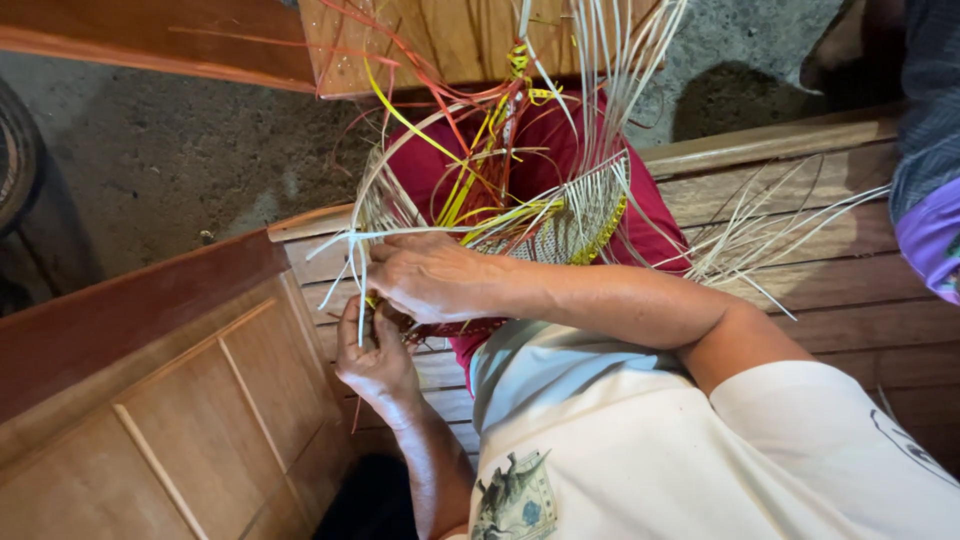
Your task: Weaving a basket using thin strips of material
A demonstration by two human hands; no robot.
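A half-woven basket (570,225) of pale, yellow and red strips rests on my lap, over dark red trousers (560,150). Loose strips (600,60) stick up and fan out from its rim. My right hand (430,275) lies across the near rim and pinches white strips (350,240) at the left edge. My left hand (378,360) is just below it, fingers curled around the hanging ends of the same white strips.
I sit on a wooden bench (830,290) with a panelled wooden side (200,400) at my left. A bundle of pale strips (770,225) lies on the seat at right. Another person's sleeve (930,230) shows at the far right. Grey concrete floor (180,150) lies beyond.
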